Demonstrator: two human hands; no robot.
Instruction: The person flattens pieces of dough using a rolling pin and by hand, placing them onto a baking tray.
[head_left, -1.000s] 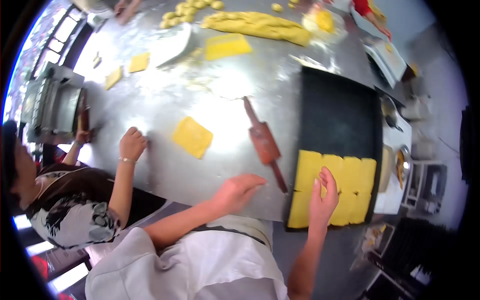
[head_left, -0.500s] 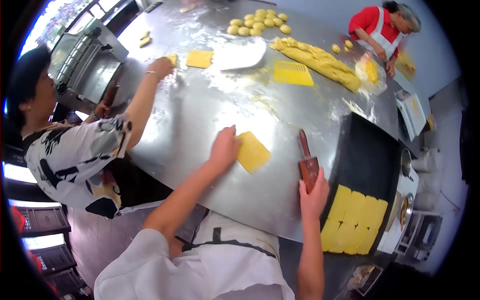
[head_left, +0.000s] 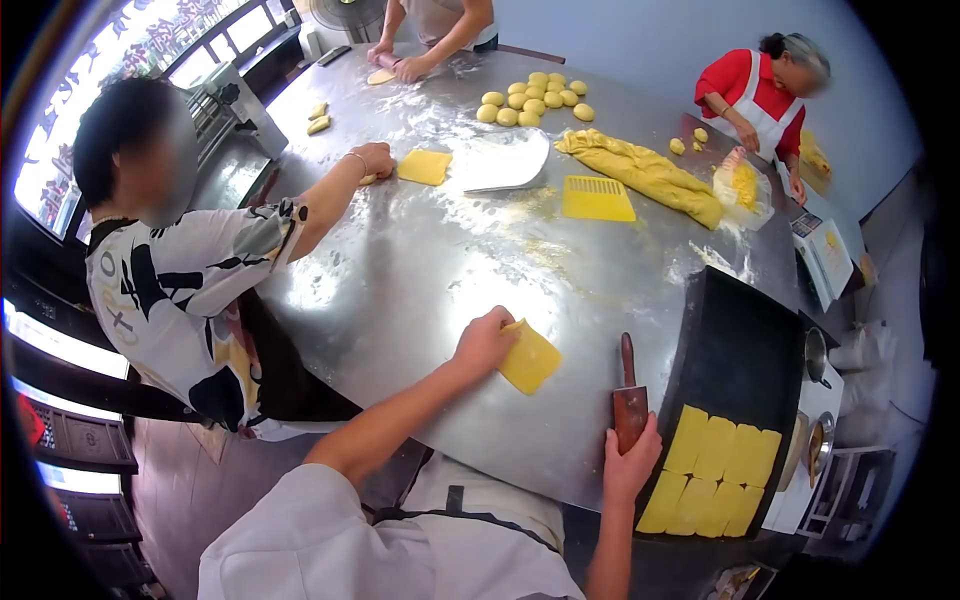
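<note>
"Where's the dough sheet (head_left: 532, 360)?"

"On the metal table (head_left: 500, 430), just beside the left hand (head_left: 487, 345). That hand's fingertips are at its edge (pinching or only resting, I can't tell)."

"And what's changed?"

"The rolling pin (head_left: 630, 416) lay loose on the table a second ago; now the right hand (head_left: 632, 460) has its fingers wrapped round the near end. I'd say that puts both sheet and tool within command at once."

"Anything in the containers?"

"The dark tray (head_left: 735, 330), right of the pin, has yellow sheets (head_left: 715, 445) in two rows of four at its near end. Beyond its far end, a clear plastic bag (head_left: 762, 205) holds something yellow. Past the tray's right side, a metal bowl (head_left: 820, 432) has something brownish in it, too small to name."
</note>
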